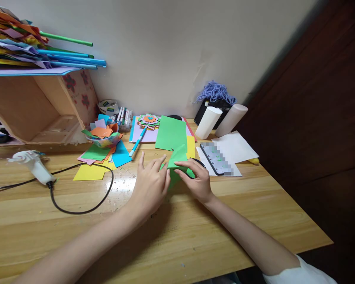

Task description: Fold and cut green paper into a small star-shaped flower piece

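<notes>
A piece of green paper (177,155) is held up over the wooden table, between my two hands. My left hand (150,181) pinches its left side between thumb and fingers, with the index finger stretched out. From the right, my right hand (197,180) pinches the paper's edge between thumb and fingertips. The paper looks bent or folded; its lower part is partly hidden by my fingers. Behind it lies a larger green sheet (171,132), over a yellow sheet (190,146). A dark curved object, partly hidden, shows beside my right hand.
A glue gun (33,165) with a looping black cord (76,213) lies at left. Coloured paper pieces (90,172) surround a bowl of scraps (104,141). A blue-and-white marker (138,141) is at centre. At right are a phone (214,157) and two white rolls (209,122).
</notes>
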Tool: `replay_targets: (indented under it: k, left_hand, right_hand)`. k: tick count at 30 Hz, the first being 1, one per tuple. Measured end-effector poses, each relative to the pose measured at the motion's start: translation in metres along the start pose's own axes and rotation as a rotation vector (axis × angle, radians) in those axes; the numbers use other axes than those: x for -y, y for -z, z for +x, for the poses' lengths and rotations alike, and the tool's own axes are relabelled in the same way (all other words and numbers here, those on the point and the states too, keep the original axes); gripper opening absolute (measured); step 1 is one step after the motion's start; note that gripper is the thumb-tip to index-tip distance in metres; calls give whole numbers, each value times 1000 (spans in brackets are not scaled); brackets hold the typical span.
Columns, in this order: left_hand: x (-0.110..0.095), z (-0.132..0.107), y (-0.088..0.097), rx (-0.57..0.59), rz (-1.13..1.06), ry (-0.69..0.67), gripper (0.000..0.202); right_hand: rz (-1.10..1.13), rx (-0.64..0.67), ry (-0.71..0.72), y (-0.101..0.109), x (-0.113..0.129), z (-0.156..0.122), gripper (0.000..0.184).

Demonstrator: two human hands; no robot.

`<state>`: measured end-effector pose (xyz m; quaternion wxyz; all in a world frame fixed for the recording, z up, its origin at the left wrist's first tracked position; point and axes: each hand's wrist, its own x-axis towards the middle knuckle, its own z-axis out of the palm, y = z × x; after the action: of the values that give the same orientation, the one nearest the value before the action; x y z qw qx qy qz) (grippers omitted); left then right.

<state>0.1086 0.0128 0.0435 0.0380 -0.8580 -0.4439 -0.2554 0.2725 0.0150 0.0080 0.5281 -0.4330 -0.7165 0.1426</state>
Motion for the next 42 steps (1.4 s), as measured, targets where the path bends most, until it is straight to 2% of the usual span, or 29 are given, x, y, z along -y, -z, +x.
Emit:
replay_targets:
  k: [9,12,16,19,24,31,36,42]
  left_hand:
    - [0,-1,0,-17,-9,-6,29]
    - [2,0,1,-57,-33,-57,33]
    - [4,2,5,-124,-87,-136,23]
    - [4,3,8,-146,-110,-145,19]
    - [1,2,14,-134,-134,-135,18]
    - [-1,3,21,-151,-110,-140,14]
    - [-2,3,26,-149,-35,-146,17]
    - [-4,2,26,-131,48,-190,19]
  right_hand:
    - [0,-75,42,3,3,2,15]
    - [-5,-79,44,4,3,2,14]
    - [47,-33,29,4,4,3,10]
    - [133,4,-39,2,6,2,7]
    - [306,-8,-185,-1,8,1,4]
    - [499,87,-300,1,8,4,18]
    - [529,136,-257,2,5,4,28]
    - [455,103,-220,1,5,3,23]
